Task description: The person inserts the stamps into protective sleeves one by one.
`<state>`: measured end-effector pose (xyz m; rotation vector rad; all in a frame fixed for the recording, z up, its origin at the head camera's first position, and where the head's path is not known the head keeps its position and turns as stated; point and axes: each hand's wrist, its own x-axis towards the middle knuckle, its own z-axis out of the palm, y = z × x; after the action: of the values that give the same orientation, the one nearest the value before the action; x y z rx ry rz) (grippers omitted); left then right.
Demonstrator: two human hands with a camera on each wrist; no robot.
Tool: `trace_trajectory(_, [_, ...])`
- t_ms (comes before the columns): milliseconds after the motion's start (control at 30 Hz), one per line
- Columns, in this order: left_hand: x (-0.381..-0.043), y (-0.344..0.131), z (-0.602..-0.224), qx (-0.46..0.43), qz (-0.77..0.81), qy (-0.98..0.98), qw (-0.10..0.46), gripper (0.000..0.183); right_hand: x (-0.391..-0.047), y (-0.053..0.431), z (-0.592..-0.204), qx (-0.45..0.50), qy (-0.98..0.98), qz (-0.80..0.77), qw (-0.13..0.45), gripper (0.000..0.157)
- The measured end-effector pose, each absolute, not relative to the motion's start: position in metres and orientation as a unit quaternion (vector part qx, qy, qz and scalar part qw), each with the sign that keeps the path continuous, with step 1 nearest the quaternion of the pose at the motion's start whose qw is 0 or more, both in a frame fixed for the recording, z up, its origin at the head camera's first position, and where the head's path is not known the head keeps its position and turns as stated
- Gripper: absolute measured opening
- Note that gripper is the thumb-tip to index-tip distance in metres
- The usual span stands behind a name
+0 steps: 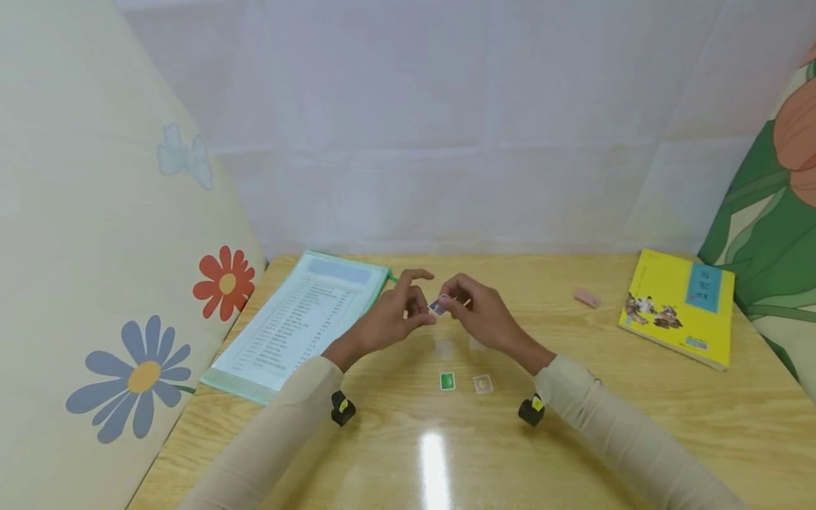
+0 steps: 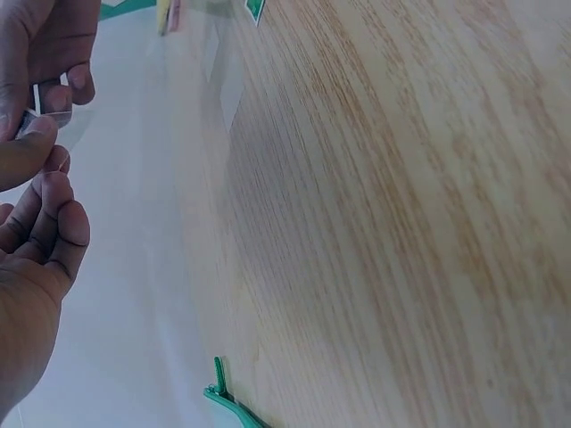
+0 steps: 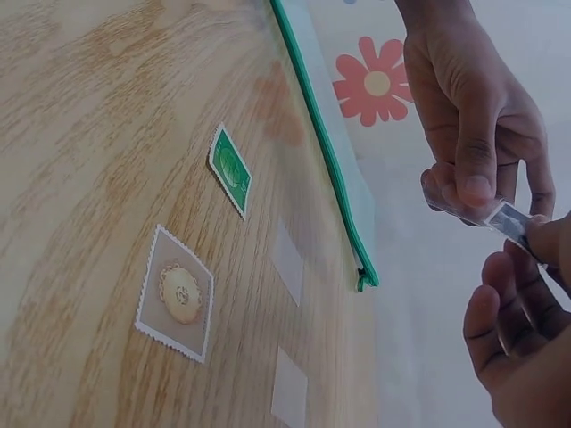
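Observation:
Above the middle of the table, both hands meet at a small dark stamp [image 3: 510,221] with a white border. My right hand [image 1: 481,312] pinches this stamp between thumb and finger. Facing it, my left hand [image 1: 392,312] pinches a small clear plastic sleeve [image 3: 457,203] whose edge meets the stamp. Whether the stamp's end is inside the sleeve I cannot tell. Below the hands, a green stamp [image 3: 230,169] and a beige stamp [image 3: 178,294] with a round design lie side by side. Two pale translucent pieces, one farther left [image 3: 287,259], lie just beyond them.
A green-edged zip pouch [image 1: 255,386] with a printed sheet lies on the left, its zip pull [image 2: 234,406] visible in the left wrist view. To the right are a pink eraser-like block [image 1: 587,297] and a yellow book [image 1: 676,312]. White cloth [image 1: 446,142] hangs behind.

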<state>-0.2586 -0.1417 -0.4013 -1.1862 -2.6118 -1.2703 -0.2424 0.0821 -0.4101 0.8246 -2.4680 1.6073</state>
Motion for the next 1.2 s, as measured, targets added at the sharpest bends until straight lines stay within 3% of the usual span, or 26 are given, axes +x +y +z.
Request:
trace_trajectory(200, [-0.2583,-0.1420,-0.4006,-0.354,-0.416,-0.838,-0.016,0.060,-0.2412,0.0812,-0.4102,0.273,-0.799,0.535,0.041,0.012])
trace_trajectory(433, [-0.2552,-0.1393,-0.3980,-0.296,-0.387,-0.873,-0.022,0.023,-0.2417,0.0809,-0.4111,0.266,-0.797,0.540,0.042,0.015])
trace_trajectory(567, [-0.2543,-0.1390,-0.3966,-0.277,-0.367,-0.888,-0.019,0.012,-0.2414,0.0813,-0.4117,0.263,-0.800,0.537,0.046,0.012])
trace_trajectory(1067, [-0.2541,-0.1364,-0.3921,-0.269,-0.377,-0.886,-0.023,0.012,-0.2411,0.0784,-0.4143,0.241,-0.786,0.569,0.006,0.018])
trace_trajectory(1200, [-0.2535,-0.1364,-0.3930,-0.264,-0.382,-0.885,-0.017,0.014,-0.2396,0.0788,-0.4154,0.224,-0.791,0.569,0.031,0.019])
